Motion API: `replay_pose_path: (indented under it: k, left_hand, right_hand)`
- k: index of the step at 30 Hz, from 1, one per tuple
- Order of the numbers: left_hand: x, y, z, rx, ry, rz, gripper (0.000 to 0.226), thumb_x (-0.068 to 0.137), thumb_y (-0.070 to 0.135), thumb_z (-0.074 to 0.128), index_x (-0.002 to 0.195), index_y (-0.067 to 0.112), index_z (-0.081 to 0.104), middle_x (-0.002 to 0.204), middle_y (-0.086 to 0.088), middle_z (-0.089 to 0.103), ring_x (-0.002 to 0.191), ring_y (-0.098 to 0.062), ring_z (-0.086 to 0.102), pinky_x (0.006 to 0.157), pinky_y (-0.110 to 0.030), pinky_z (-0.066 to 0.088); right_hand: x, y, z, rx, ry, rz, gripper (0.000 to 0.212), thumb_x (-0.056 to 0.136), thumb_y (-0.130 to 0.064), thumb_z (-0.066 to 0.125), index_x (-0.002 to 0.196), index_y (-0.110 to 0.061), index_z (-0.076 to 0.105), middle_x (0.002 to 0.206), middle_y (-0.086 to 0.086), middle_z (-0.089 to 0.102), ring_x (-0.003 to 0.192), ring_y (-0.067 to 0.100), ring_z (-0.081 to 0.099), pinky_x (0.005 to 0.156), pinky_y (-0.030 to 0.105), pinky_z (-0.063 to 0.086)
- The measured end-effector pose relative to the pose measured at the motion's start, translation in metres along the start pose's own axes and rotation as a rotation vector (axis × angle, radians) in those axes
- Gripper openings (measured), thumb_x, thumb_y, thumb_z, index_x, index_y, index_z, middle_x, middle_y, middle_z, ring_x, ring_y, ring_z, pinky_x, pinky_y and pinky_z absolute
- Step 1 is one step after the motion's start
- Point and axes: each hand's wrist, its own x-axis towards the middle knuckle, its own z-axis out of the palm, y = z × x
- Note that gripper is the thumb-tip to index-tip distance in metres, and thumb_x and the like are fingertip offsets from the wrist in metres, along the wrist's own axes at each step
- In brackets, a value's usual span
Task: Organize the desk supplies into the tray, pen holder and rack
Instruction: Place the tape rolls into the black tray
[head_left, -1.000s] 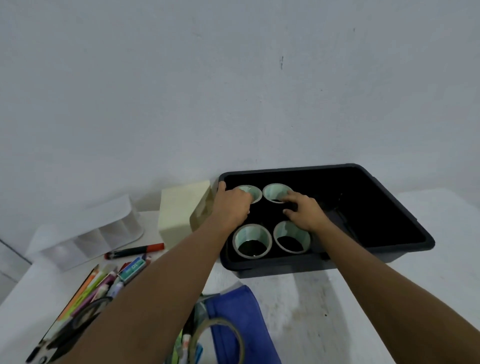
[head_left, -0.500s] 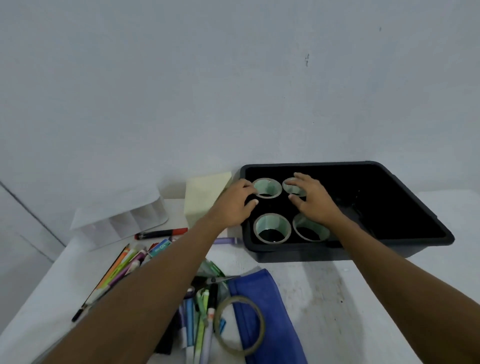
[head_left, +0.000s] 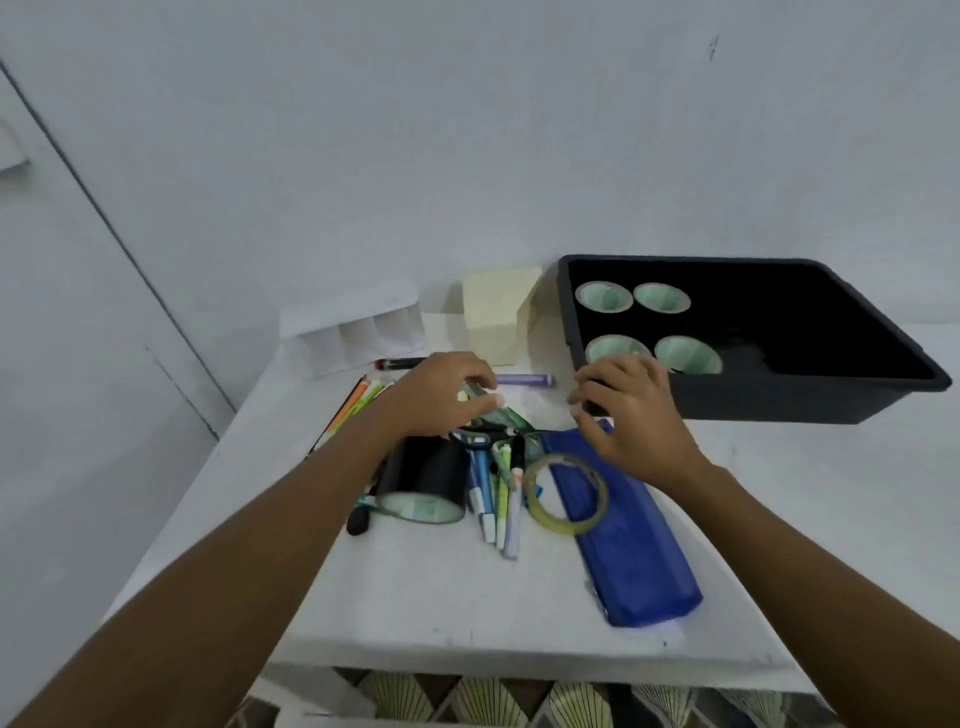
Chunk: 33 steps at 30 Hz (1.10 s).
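Note:
Against the wall at the right stands the black tray (head_left: 779, 402), with several black tape rolls with green cores (head_left: 662, 298) upright in its left half. My left hand (head_left: 436, 397) hovers low over a pile of pens and markers (head_left: 498, 499), fingers curled and touching a green pen, with no clear grip. My right hand (head_left: 623, 415) is spread open above the table by the tray's front left corner. A black tape roll (head_left: 423, 478) lies on its side under my left wrist. A clear tape ring (head_left: 566, 493) rests on a blue pouch (head_left: 634, 561).
A white divided rack (head_left: 358, 332) and a cream box-shaped pen holder (head_left: 493, 317) stand at the back by the wall. A purple marker (head_left: 522, 380), a red-and-black marker (head_left: 400, 363) and highlighters (head_left: 358, 400) lie nearby. The table's front edge (head_left: 519, 660) is close.
Both hands have come out of the tray and back toward me, the left down onto the pen pile, the right to the tray's front corner. The view has tilted downward.

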Motion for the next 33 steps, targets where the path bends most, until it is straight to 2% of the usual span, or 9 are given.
replay_pose_path:
  k: [3,7,10,15,18,22,27,31,33]
  left_hand:
    - [-0.012,0.001,-0.006,0.046,-0.084,-0.009,0.022,0.086,0.045,0.065,0.090,0.024,0.067,0.088,0.014,0.058,0.072,0.009,0.050,0.062,-0.013,0.033]
    - [-0.021,-0.001,-0.016,0.120,-0.296,-0.151,0.037,0.081,0.058,0.064,0.075,0.022,0.062,0.072,0.010,0.054,0.068,-0.007,0.051,0.065,-0.031,0.042]
    - [-0.023,0.006,-0.023,0.065,-0.566,-0.273,0.035,0.085,0.050,0.066,0.089,0.015,0.070,0.069,0.014,0.054,0.066,-0.004,0.052,0.065,-0.025,0.039]
    - [-0.021,0.009,-0.031,-0.009,-0.637,-0.277,0.028,0.088,0.040,0.067,0.082,0.013,0.068,0.063,0.010,0.054,0.059,-0.008,0.048,0.060,-0.023,0.037]
    - [-0.020,0.012,-0.037,-0.103,-0.601,-0.271,0.026,0.088,0.037,0.067,0.084,0.011,0.069,0.068,0.002,0.057,0.062,-0.011,0.049,0.060,-0.023,0.038]
    - [-0.015,0.021,-0.042,-0.245,-0.524,-0.238,0.019,0.089,0.027,0.068,0.072,0.018,0.066,0.056,0.016,0.056,0.054,-0.001,0.050,0.058,-0.014,0.038]
    - [-0.002,0.029,-0.042,-0.311,-0.320,-0.096,0.020,0.088,0.027,0.070,0.077,0.011,0.065,0.073,-0.005,0.061,0.070,-0.016,0.057,0.070,-0.030,0.044]
    - [0.015,0.035,-0.027,-0.106,0.001,0.056,0.014,0.087,0.023,0.069,0.078,0.018,0.060,0.077,0.003,0.061,0.075,-0.014,0.058,0.069,-0.030,0.044]
    - [0.026,0.034,-0.017,0.010,0.102,0.147,0.013,0.087,0.024,0.068,0.085,0.013,0.061,0.083,0.001,0.060,0.080,-0.016,0.055,0.073,-0.027,0.042]
  right_hand:
    - [-0.008,-0.005,-0.006,0.016,-0.009,-0.005,0.021,0.088,-0.034,0.056,0.094,-0.019,0.070,0.110,-0.002,0.064,0.112,0.023,0.053,0.097,0.039,0.034]
    - [-0.018,-0.017,0.000,0.027,-0.314,0.005,0.038,0.084,-0.051,0.052,0.112,-0.027,0.065,0.113,-0.009,0.061,0.104,0.016,0.048,0.079,0.033,0.037]
    - [-0.026,-0.020,0.006,0.080,-0.501,0.074,0.056,0.076,-0.062,0.056,0.127,-0.038,0.053,0.125,-0.016,0.053,0.113,0.008,0.042,0.087,0.030,0.032]
    - [-0.032,-0.025,0.009,0.108,-0.617,0.099,0.080,0.068,-0.075,0.057,0.137,-0.038,0.043,0.126,-0.016,0.047,0.115,0.008,0.044,0.095,0.029,0.038]
    - [-0.036,-0.026,0.008,0.111,-0.623,0.094,0.089,0.068,-0.077,0.057,0.143,-0.035,0.036,0.131,-0.014,0.043,0.117,0.008,0.042,0.096,0.026,0.039]
    - [-0.038,-0.026,0.004,0.118,-0.655,0.084,0.095,0.066,-0.077,0.060,0.147,-0.036,0.029,0.134,-0.014,0.039,0.120,0.009,0.040,0.096,0.026,0.040]
    - [-0.025,-0.016,-0.009,0.235,-0.376,0.092,0.073,0.072,-0.064,0.068,0.135,-0.038,0.042,0.131,-0.019,0.045,0.115,0.002,0.042,0.092,0.031,0.049]
    - [-0.006,-0.002,-0.028,0.190,-0.189,0.137,0.066,0.073,-0.059,0.066,0.131,-0.035,0.046,0.141,-0.015,0.042,0.127,0.006,0.037,0.093,0.037,0.050]
    - [0.001,0.009,-0.036,0.168,-0.109,0.140,0.055,0.074,-0.053,0.067,0.123,-0.032,0.053,0.146,-0.010,0.039,0.133,0.012,0.036,0.095,0.038,0.048]
